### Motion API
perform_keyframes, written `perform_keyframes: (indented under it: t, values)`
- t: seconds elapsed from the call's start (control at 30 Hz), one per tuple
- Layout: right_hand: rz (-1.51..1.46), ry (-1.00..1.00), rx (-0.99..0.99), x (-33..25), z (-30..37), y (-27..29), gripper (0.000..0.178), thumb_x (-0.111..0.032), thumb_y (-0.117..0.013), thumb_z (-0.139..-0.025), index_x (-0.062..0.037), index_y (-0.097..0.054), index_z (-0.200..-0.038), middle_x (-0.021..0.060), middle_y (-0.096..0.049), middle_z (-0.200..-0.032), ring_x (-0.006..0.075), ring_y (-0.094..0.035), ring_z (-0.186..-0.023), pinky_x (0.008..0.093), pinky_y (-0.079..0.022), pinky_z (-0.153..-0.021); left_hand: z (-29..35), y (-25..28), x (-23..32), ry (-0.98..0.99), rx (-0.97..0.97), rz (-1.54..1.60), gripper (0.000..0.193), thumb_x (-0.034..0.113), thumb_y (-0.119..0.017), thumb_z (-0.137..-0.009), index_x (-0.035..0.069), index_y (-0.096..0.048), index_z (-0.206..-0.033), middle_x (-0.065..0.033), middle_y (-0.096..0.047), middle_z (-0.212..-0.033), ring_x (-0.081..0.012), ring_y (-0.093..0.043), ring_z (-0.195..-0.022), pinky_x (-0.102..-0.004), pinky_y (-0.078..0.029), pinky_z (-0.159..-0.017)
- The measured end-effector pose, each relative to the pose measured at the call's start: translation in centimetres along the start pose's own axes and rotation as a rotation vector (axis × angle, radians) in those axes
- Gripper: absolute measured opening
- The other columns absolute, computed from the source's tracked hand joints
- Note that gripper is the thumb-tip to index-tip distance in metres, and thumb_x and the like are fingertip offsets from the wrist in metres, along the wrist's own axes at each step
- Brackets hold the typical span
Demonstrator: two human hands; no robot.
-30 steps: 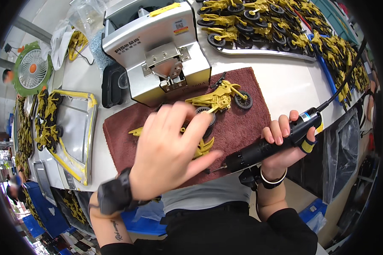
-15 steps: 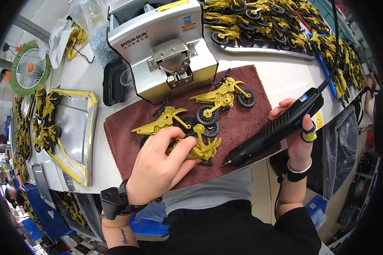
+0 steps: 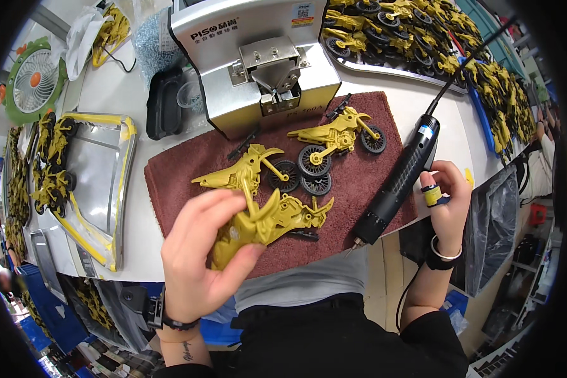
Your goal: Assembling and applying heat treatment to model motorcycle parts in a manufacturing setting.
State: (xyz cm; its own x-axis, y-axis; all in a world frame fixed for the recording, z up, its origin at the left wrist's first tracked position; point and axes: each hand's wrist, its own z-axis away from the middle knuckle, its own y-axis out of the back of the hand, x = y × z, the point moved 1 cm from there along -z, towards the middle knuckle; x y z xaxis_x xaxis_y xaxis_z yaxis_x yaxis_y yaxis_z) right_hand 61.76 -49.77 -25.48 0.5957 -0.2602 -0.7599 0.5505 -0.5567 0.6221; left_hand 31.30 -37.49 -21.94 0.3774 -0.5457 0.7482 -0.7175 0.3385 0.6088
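Note:
My left hand (image 3: 201, 252) closes around a yellow toy motorcycle body (image 3: 233, 236), fingers over its far side and thumb on the near side. Another yellow part (image 3: 296, 214) with a fender shows just to its right; whether the two are joined I cannot tell. My right hand (image 3: 450, 201) has its fingers curled against the side of a black electric screwdriver (image 3: 394, 183), one finger wrapped in yellow and black. The screwdriver's bit points down past the cloth's near edge. Beyond my left hand lie a motorcycle body (image 3: 233, 173) and a wheeled toy motorcycle (image 3: 334, 135).
A brown cloth (image 3: 179, 170) covers the work area. Behind it stands a silver screw feeder (image 3: 227, 69), with a black tray (image 3: 164, 113) beside it. Framed trays (image 3: 129, 183) hold more motorcycles at left; piles of them (image 3: 409, 38) fill the far right. A green fan (image 3: 34, 82) stands at far left.
My left hand has raised and turned the yellow body nearer to me. The screwdriver has swung more upright, and my right hand's fingers have shifted to its right side.

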Motion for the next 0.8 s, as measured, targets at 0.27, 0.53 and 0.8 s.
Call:
perform_keyframes:
  t: [0.27,0.53,0.8]
  values:
    - [0.121,0.288,0.210,-2.4,2.2,0.4,0.015,-0.003,-0.070,-0.074,0.0016,-0.060,-0.084,0.0050,-0.058,-0.069,0.0117,-0.055,-0.060,0.0223,-0.042,-0.057,3.3,-0.4,-1.4,0.365,0.156,0.547,0.047,0.011,-0.071,-0.073,-0.008,-0.053,-0.112,-0.0173,-0.058,-0.106,-0.0232,-0.059,-0.096,-0.0304,-0.046,-0.084]
    - [0.252,0.782,-0.477,-9.5,3.2,-4.0,0.026,-0.017,-0.066,-0.065,-0.0056,-0.061,-0.087,0.0049,-0.058,-0.088,0.0201,-0.058,-0.083,0.0286,-0.046,-0.060,3.8,-0.3,-1.6,0.371,0.242,0.733,0.061,0.038,-0.066,-0.080,-0.009,-0.050,-0.116,-0.0214,-0.056,-0.113,-0.0182,-0.060,-0.087,-0.0235,-0.046,-0.070]
    - [0.525,0.922,-0.506,-10.3,0.8,-5.7,0.020,-0.015,-0.057,-0.066,-0.0053,-0.058,-0.083,0.0020,-0.048,-0.075,0.0159,-0.051,-0.075,0.0265,-0.040,-0.054,5.1,0.7,-2.6,0.335,0.189,0.534,0.056,0.031,-0.062,-0.083,-0.008,-0.046,-0.120,-0.0194,-0.054,-0.117,-0.0175,-0.057,-0.089,-0.0251,-0.044,-0.075]
